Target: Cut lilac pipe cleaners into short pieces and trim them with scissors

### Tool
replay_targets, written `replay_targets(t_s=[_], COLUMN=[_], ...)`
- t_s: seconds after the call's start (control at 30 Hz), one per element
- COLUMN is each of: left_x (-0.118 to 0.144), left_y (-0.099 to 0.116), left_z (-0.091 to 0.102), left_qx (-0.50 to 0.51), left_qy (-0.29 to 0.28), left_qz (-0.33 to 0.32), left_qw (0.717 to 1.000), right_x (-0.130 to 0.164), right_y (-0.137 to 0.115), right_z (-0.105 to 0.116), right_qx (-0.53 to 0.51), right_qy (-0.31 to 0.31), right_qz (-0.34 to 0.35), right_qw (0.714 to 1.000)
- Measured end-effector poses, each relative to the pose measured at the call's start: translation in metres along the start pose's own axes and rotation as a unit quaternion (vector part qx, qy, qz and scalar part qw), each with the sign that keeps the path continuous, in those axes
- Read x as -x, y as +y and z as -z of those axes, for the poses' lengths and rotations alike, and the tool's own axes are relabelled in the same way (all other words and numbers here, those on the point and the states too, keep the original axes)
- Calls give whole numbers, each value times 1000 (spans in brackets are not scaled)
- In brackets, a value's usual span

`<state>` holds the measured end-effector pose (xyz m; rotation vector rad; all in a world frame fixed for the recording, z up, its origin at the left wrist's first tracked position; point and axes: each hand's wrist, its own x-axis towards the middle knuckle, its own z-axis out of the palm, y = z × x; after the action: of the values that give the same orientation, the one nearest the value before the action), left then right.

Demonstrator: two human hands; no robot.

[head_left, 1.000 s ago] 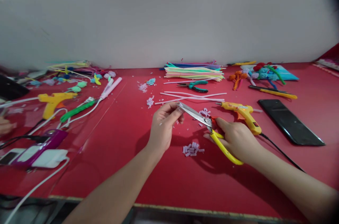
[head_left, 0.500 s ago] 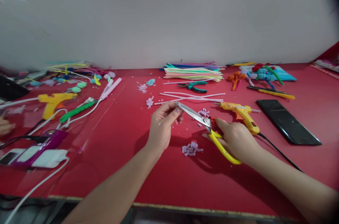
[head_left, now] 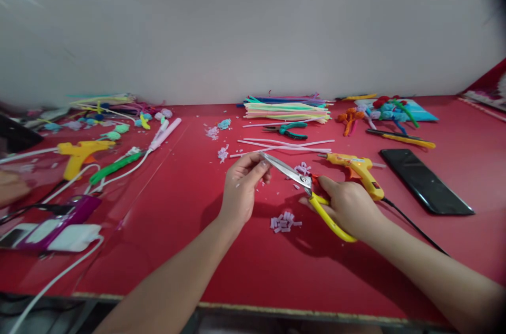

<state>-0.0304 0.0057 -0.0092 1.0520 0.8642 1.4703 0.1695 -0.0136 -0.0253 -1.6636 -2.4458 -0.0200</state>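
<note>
My right hand [head_left: 353, 207] is wrapped round the yellow and red handles of a pair of scissors [head_left: 288, 169], whose blades point left and away from me. At the blade tips my left hand [head_left: 243, 181] is closed in a pinch, thumb against fingers. Whatever lies in that pinch is too small or hidden to make out. Below the blades a little heap of short lilac pipe cleaner pieces [head_left: 283, 222] lies on the red table [head_left: 166, 249]. More lilac bits [head_left: 303, 168] lie just behind the scissors, and several long pink pipe cleaners [head_left: 284, 145] stretch out beyond my hands.
Teal-handled pliers [head_left: 294, 129] lie before a bundle of pipe cleaners [head_left: 286, 110]. On the right are a yellow glue gun [head_left: 358, 166], a black phone [head_left: 425, 181] and a utility knife [head_left: 407, 139]. Leftward are another glue gun [head_left: 79, 155], a purple-and-white power strip [head_left: 59, 226] and another person's hand [head_left: 11, 189].
My hands and the scissors keep almost the same pose. The view has shifted slightly. At the left edge, the other person's hand reaches further into view.
</note>
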Motion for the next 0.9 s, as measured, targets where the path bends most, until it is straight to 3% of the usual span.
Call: replay_targets(t_s=[0.23,0.6,0.73,0.9], left_x=[0,-1,1,9], left_y=[-1,-2,-1,-2], left_z=[0,1,-1,-9], left_qx=[-3,4,-59,-162], left_qy=[15,10,-74,-234], left_qz=[9,16,39,124], left_qw=[1000,1000,995,951], right_x=[0,1,-2,-3], right_y=[-2,-1,-4,-12], right_z=[3,-4,-2,6], right_qx=[-6,-58,-199,-432], right_qy=[16,-13,-2,-29], right_qz=[0,2,-49,-145], right_qw=[1000,998,979,890])
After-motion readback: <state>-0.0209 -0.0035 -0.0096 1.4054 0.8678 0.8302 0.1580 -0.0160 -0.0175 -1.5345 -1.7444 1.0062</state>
